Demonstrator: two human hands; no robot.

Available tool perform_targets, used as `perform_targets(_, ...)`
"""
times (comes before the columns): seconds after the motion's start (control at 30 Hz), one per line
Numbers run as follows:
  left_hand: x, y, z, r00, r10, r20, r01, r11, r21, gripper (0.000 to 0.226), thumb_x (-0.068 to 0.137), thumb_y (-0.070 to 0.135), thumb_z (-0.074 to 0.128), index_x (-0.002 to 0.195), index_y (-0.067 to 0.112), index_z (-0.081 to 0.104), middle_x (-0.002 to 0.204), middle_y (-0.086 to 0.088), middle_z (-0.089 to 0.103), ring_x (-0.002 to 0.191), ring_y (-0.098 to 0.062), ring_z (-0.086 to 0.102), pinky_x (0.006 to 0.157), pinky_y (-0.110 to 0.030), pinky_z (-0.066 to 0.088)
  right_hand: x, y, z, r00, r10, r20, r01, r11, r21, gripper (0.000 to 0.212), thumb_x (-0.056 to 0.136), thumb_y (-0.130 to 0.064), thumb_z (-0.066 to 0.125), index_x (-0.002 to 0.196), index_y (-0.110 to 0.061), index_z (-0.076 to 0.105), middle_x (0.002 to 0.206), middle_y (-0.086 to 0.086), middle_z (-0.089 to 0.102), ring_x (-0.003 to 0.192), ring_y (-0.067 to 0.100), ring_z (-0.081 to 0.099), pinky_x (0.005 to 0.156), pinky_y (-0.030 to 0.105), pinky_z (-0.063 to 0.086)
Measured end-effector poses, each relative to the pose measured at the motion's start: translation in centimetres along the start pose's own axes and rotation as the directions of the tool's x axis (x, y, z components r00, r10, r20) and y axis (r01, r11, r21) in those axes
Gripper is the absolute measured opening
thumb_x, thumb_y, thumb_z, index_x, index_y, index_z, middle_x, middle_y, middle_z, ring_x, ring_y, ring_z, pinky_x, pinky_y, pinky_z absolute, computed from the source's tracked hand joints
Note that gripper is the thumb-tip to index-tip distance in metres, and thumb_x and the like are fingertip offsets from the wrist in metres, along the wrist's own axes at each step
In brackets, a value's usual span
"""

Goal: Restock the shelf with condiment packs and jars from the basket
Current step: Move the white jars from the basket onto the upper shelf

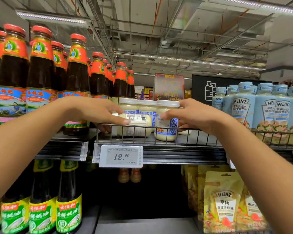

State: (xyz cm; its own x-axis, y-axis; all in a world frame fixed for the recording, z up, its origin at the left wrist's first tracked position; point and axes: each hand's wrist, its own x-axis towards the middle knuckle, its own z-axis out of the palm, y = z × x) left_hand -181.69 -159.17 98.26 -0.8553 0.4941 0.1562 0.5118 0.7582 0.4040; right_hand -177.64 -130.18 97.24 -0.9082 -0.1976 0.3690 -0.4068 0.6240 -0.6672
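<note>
While the left hand curls round the tipped jar, which lies on its side just behind the wire rail, the right hand clasps the upright jar beside it, thumb on the label and fingers reaching behind the lid. Both jars are already on the shelf; the basket is out of view. The step in hand looks like standing and squaring up the stock. The tipped jar should be swung up onto its base with its lid clear of the rail, while the right hand steadies its neighbour so nothing rolls (glass or plastic, I cannot tell). Both should then slide back against the two rear jars, blue labels facing front.

The jar labels read 沙拉酱 in blue, and the tipped jar shows its barcode. The price tag below says 12.50. To the right, the pale blue bottles read HEINZ, as do the yellow pouches on the shelf underneath. Red-capped sauce bottles crowd the left.
</note>
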Motion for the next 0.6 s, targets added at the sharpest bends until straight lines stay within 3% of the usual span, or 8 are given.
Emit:
perform_targets(0.07, -0.1, -0.2, 0.2, 1.0, 0.006, -0.01, -0.006, 0.999, -0.047, 0.067, 0.059, 0.074, 0.066, 0.113, 0.034, 0.065, 0.112, 0.001, 0.067, 0.087, -0.008, 0.07, 0.065, -0.012, 0.052, 0.1, 0.1, -0.1, 1.0, -0.009, -0.004, 0.009, 1.0, 0.014, 0.045, 0.074, -0.047, 0.081, 0.106, -0.016, 0.072, 0.107, 0.004, 0.076, 0.112, 0.034, 0.066, 0.096, 0.049, 0.053)
perform_targets(0.17, 0.0, -0.1, 0.2, 0.999, 0.026, -0.028, -0.029, 0.994, -0.11, 0.069, 0.058, 0.069, 0.073, 0.114, 0.029, 0.065, 0.103, -0.009, 0.069, 0.08, -0.015, 0.072, 0.069, -0.022, 0.057, 0.1, 0.2, -0.1, 1.0, -0.022, 0.006, 0.022, 0.999, 0.026, 0.039, 0.077, -0.045, 0.08, 0.104, -0.019, 0.073, 0.104, 0.0, 0.077, 0.111, 0.032, 0.066, 0.097, 0.046, 0.053)
perform_targets(0.3, 0.1, 0.5, -0.3, 0.992, 0.083, -0.091, -0.101, 0.973, -0.209, 0.071, 0.053, 0.069, 0.081, 0.112, 0.031, 0.068, 0.111, 0.0, 0.072, 0.098, -0.02, 0.069, 0.065, -0.022, 0.056, 0.1, 0.3, 0.1, 1.0, -0.025, 0.014, 0.024, 0.998, 0.055, 0.039, 0.076, -0.042, 0.08, 0.107, -0.019, 0.074, 0.103, -0.003, 0.078, 0.111, 0.027, 0.069, 0.099, 0.045, 0.052)
perform_targets(0.47, 1.0, 2.7, -0.9, 0.961, 0.099, -0.256, -0.163, 0.957, -0.239, 0.068, 0.053, 0.064, 0.081, 0.109, 0.029, 0.065, 0.094, 0.006, 0.076, 0.085, -0.011, 0.073, 0.06, -0.022, 0.055, 0.2, 0.2, 0.1, 1.0, -0.017, 0.018, 0.016, 0.997, 0.074, 0.033, 0.079, -0.038, 0.079, 0.106, -0.019, 0.073, 0.1, -0.003, 0.078, 0.096, 0.02, 0.071, 0.081, 0.031, 0.054)
perform_targets(0.6, 1.7, 4.4, -0.7, 0.951, 0.114, -0.286, -0.169, 0.97, -0.175, 0.066, 0.059, 0.055, 0.085, 0.115, 0.027, 0.064, 0.104, 0.01, 0.073, 0.087, -0.007, 0.07, 0.057, -0.015, 0.053, 0.2, 0.2, 0.1, 1.0, -0.008, -0.006, 0.008, 0.998, 0.058, 0.043, 0.076, -0.042, 0.082, 0.109, -0.017, 0.071, 0.102, 0.0, 0.078, 0.096, 0.022, 0.072, 0.083, 0.035, 0.054)
